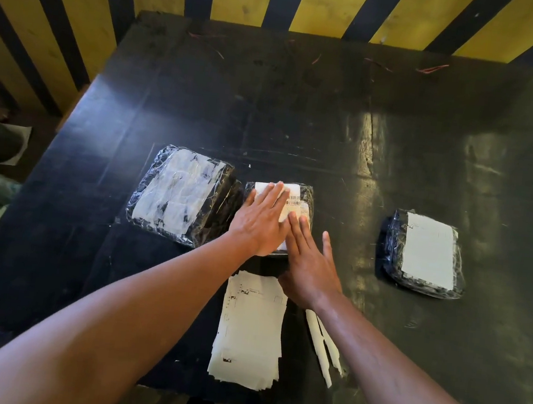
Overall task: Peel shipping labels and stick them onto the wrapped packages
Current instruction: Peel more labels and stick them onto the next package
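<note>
Left hand (261, 221) and right hand (309, 265), fingers (275, 196) straight, pressing a label (293, 201) flat onto the middle package (307, 194), dark desk (299, 123), label stack (250, 328) nearer.

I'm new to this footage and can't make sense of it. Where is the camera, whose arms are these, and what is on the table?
There is no machine here. The one picture comes from a camera worn on a person's head, looking down at their own bare arms.

The left hand and right hand lie flat, fingers straight, pressing a shipping label onto the middle package. Nothing is in a grip.

On the dark table lie two more wrapped packages: the left package and the right package, which has a white label on top. Nearer the person are a stack of labels and torn paper strips.
</note>
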